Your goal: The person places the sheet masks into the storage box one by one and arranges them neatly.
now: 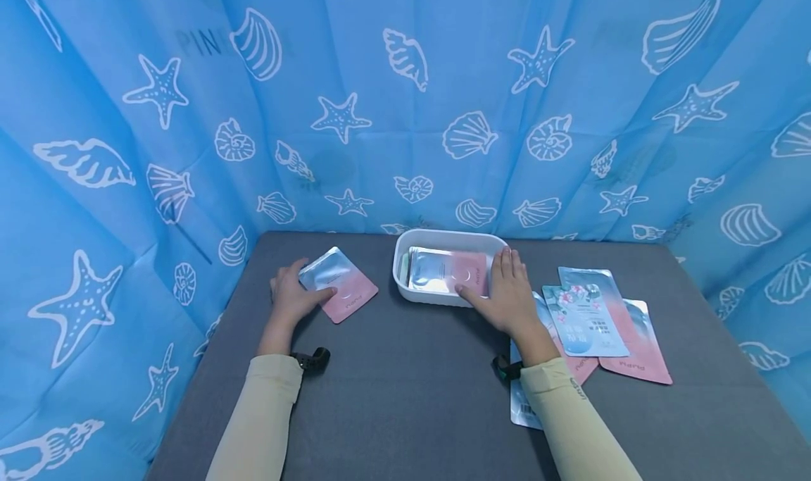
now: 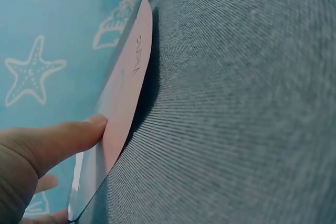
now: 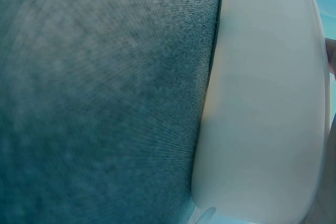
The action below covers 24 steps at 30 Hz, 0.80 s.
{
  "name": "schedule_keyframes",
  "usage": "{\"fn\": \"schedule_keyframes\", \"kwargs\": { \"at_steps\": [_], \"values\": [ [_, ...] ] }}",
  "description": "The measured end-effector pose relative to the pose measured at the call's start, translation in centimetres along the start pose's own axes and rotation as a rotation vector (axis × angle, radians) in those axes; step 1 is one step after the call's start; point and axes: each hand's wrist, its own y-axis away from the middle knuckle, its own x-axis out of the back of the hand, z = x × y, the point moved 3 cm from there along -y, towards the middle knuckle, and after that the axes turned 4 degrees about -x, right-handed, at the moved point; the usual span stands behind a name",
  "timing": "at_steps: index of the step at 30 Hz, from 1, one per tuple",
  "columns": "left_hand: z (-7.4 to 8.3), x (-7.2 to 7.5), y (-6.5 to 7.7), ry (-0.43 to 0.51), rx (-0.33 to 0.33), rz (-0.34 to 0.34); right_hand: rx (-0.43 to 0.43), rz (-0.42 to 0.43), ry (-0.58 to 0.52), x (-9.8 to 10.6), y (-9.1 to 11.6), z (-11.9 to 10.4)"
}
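In the head view my left hand [image 1: 293, 294] pinches a pink and silver face mask sachet [image 1: 345, 289] at the table's left side. The left wrist view shows the thumb on the face of the sachet [image 2: 123, 98], fingers at its edge and a shadow under its raised side. My right hand [image 1: 510, 294] rests at the right end of a white plastic box [image 1: 418, 296], fingers straight along the rim and thumb reaching over the front. Inside the box lie stacked sachets, a pink and silver one [image 1: 437, 273] on top. The box wall [image 3: 262, 98] fills much of the right wrist view.
Several more sachets lie overlapping at the right: a blue floral one [image 1: 586, 322] on top, pink and silver ones [image 1: 643, 347] around it, one partly under the right forearm. A blue curtain [image 1: 405, 115] with shell prints hangs behind the grey table [image 1: 405, 396].
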Motion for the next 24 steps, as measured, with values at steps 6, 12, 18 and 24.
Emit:
{"fn": "schedule_keyframes", "kwargs": {
  "at_steps": [6, 12, 18, 24],
  "values": [
    [-0.04, 0.17, 0.23, 0.091, 0.015, 0.019, -0.005, -0.008, 0.005, -0.09, -0.10, 0.12],
    [0.02, 0.47, 0.38, 0.105, -0.023, 0.030, -0.008, -0.019, 0.009, 0.08, -0.03, 0.03],
    [-0.11, 0.61, 0.43, 0.086, -0.023, -0.011, -0.008, -0.021, 0.004, 0.21, 0.07, -0.25],
    [-0.14, 0.71, 0.66, 0.119, -0.022, -0.029, -0.014, -0.021, 0.009, 0.17, 0.04, -0.30]
  ]
}}
